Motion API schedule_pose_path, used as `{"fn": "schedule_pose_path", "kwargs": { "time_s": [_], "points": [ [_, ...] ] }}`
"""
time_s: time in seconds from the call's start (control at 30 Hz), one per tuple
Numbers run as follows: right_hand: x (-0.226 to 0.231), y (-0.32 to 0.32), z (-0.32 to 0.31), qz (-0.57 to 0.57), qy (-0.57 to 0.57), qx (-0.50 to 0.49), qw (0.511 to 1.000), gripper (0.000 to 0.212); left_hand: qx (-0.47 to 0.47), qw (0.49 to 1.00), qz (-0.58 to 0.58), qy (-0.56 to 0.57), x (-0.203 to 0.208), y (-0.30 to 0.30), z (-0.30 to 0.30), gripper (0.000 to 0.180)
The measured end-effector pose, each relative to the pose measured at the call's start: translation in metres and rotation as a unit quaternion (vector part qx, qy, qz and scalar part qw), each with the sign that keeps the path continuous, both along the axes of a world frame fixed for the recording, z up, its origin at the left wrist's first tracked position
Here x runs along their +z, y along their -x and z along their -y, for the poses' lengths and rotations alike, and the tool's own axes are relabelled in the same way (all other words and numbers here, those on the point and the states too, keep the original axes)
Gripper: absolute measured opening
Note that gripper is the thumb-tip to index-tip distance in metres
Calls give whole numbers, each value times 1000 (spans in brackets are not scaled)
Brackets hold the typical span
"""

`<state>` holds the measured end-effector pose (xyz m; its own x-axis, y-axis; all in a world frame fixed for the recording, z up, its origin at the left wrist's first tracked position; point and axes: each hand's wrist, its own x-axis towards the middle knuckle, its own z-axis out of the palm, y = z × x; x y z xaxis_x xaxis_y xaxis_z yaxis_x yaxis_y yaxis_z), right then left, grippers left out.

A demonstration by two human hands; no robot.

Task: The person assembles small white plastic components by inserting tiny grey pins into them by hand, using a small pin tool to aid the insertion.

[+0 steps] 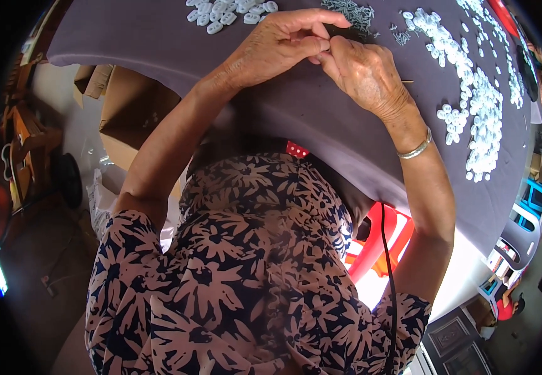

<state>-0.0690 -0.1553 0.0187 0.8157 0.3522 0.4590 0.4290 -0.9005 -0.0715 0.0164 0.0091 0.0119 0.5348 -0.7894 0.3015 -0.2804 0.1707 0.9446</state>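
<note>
At the far left, beside the table, open brown cardboard boxes [130,103] are seen standing on the floor, near enough to be reached from the seat. The round table draped in a smooth grey-purple cloth [296,106] fills the far part of the scene, and a small heap of white oval plastic pieces [230,11] is laid at its far edge, just beyond the left hand [271,47]. That hand is raised over the cloth with its fingers curled narrowly, thumb and forefinger pinched together against the right hand; what is held between them is too small to be made out, though a small part seems to be gripped so that it can be worked on close to the eyes. The right hand [361,72], with a silver metal bangle [416,149] on its wrist, is brought tip to tip with the left, its fingers likewise closed in a fine pinch, and a thin dark stick-like tool [406,81] is seen projecting from it to the right. A little heap of small grey metal parts [353,12] lies just beyond the fingertips. Farther right, a long scatter of small white round plastic pieces [480,106] is spread along the table's right rim, within the right arm's sweep.
</note>
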Motion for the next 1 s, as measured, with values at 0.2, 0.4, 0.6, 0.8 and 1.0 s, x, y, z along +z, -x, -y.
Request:
{"fn": "schedule_pose_path", "kwargs": {
  "time_s": [0.2, 0.4, 0.6, 0.8, 1.0],
  "points": [
    [-3, -1, -1, 19, -69, -27, 997, 34, 19, 998, -23, -54, 9, 1, -9, 33],
    [6, 1, 7, 44, -103, -21, 993, 44, 75, 996, -34, -32, 21, 1, -9, 35],
    [10, -1, 11, 51, -125, -46, 990, 35, 72, 997, -14, -25, 21, -4, -11, 35],
    [9, -5, 14, 49, -134, -47, 989, 28, 139, 988, 36, -51, 19, -22, -22, 22],
    [13, -3, 15, 74, -152, -78, 983, 30, 336, 889, 277, -143, 21, -58, -47, 11]
  ]
}}
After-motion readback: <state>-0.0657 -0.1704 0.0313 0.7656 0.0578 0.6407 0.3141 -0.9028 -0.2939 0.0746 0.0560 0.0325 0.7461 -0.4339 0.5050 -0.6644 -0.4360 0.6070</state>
